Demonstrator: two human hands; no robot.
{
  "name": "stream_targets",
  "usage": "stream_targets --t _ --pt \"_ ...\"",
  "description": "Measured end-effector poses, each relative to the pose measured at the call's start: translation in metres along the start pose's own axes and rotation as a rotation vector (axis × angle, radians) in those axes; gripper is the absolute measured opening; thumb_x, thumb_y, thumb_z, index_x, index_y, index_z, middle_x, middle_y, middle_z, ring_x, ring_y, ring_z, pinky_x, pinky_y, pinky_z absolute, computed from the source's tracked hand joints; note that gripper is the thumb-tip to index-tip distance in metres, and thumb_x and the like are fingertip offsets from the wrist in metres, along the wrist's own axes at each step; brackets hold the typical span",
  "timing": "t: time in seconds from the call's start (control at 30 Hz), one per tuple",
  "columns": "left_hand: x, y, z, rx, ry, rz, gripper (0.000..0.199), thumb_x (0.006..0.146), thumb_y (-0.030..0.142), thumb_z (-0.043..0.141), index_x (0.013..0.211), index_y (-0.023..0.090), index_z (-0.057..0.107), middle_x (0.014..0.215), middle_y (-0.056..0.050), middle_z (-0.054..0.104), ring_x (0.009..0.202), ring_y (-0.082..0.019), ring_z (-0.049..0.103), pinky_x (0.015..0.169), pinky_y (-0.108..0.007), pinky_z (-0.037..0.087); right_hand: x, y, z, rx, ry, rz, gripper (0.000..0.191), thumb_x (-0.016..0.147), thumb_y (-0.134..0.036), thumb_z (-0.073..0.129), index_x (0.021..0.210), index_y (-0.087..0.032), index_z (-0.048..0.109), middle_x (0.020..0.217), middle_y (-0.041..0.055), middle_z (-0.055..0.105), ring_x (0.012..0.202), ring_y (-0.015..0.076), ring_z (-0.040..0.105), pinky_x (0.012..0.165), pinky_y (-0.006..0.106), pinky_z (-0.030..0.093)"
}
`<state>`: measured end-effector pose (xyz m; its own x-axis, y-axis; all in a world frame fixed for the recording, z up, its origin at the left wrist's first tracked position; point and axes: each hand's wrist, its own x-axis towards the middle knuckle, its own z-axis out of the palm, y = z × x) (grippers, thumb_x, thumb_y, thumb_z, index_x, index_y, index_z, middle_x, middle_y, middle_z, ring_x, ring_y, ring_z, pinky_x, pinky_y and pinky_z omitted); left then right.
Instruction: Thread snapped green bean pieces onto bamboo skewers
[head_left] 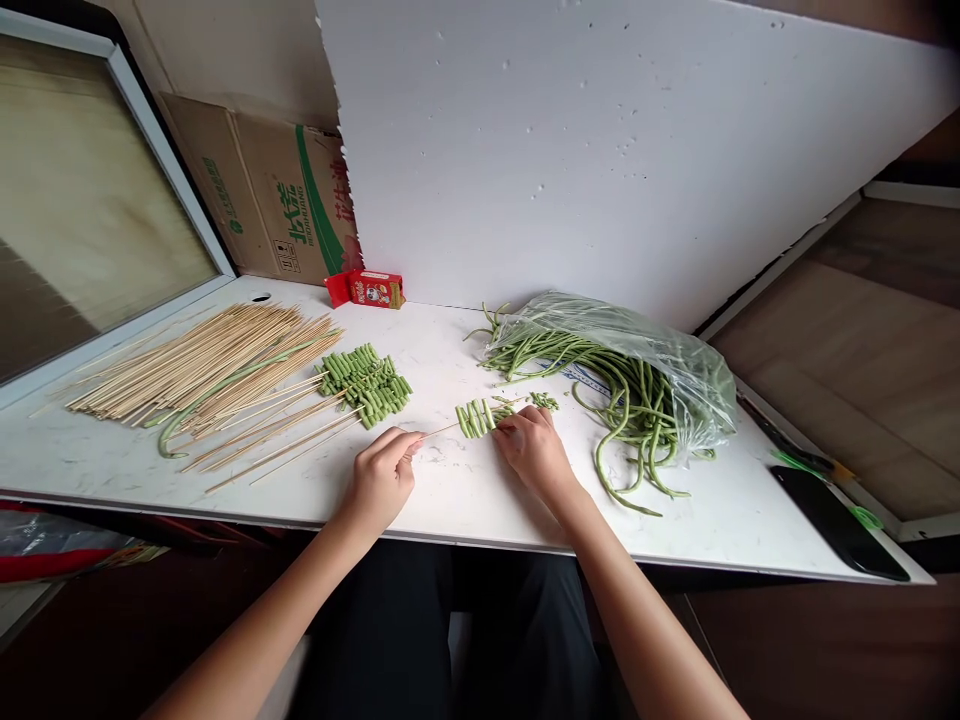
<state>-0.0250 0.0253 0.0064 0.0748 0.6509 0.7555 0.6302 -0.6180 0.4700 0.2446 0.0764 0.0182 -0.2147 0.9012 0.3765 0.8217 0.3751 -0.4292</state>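
My left hand is closed in a pinch on the thin bamboo skewer. Several short pieces of long green bean sit side by side across its far end. My right hand is closed at that end, its fingertips on the bean piece furthest right; the fingers partly hide it. Behind my right hand lie loose cut bean pieces. To the left, a pile of filled bean skewers rests on the white table.
Bare bamboo skewers spread over the left, with one long bean across them. A clear plastic bag of long beans lies right. Further right are a black phone and a knife. A red box stands behind.
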Motion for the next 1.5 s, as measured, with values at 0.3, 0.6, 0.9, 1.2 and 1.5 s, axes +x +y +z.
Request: stream_targets --t 0.3,0.6,0.9,1.2,1.5 --pt "0.000 0.001 0.000 -0.004 -0.021 0.032 0.030 0.099 0.003 0.049 0.106 0.019 0.073 0.089 -0.006 0.076 0.082 -0.016 0.074 0.075 -0.025 0.061 -0.024 0.006 -0.013 0.911 0.183 0.461 0.045 0.082 -0.057 0.085 0.110 -0.022 0.080 0.097 0.0067 0.077 0.079 0.0203 0.063 0.071 0.034 0.050" --pt "-0.007 0.000 0.004 0.061 -0.090 0.157 0.040 0.096 -0.005 0.046 0.118 0.019 0.070 0.096 -0.006 0.076 0.088 -0.017 0.075 0.083 -0.027 0.062 -0.045 0.007 -0.023 1.424 0.115 0.610 0.036 0.066 -0.041 0.101 0.094 -0.025 0.085 0.104 0.0047 0.079 0.098 0.0204 0.069 0.091 0.034 0.057" --pt "-0.012 -0.003 0.005 0.088 -0.134 0.177 0.045 0.093 -0.006 0.046 0.120 0.021 0.069 0.095 -0.005 0.075 0.087 -0.018 0.074 0.084 -0.027 0.061 -0.049 0.012 -0.018 1.467 0.148 0.626 0.040 0.065 -0.038 0.101 0.099 -0.027 0.083 0.090 0.0006 0.075 0.077 0.0145 0.062 0.078 0.031 0.055" --pt "-0.013 -0.005 0.007 0.102 -0.159 0.161 0.044 0.092 -0.007 0.047 0.118 0.020 0.070 0.095 -0.005 0.076 0.087 -0.017 0.074 0.083 -0.027 0.060 -0.049 0.010 -0.019 1.497 0.154 0.632 0.038 0.065 -0.036 0.101 0.097 -0.026 0.083 0.087 -0.0002 0.074 0.076 0.0141 0.061 0.076 0.030 0.052" --pt "-0.012 -0.005 0.005 0.124 -0.153 0.170 0.049 0.088 -0.007 0.046 0.118 0.021 0.072 0.092 -0.004 0.076 0.082 -0.017 0.074 0.079 -0.025 0.062 -0.049 0.007 -0.021 1.440 0.155 0.628 0.037 0.065 -0.039 0.101 0.096 -0.026 0.082 0.087 0.0005 0.075 0.076 0.0162 0.064 0.077 0.033 0.055"
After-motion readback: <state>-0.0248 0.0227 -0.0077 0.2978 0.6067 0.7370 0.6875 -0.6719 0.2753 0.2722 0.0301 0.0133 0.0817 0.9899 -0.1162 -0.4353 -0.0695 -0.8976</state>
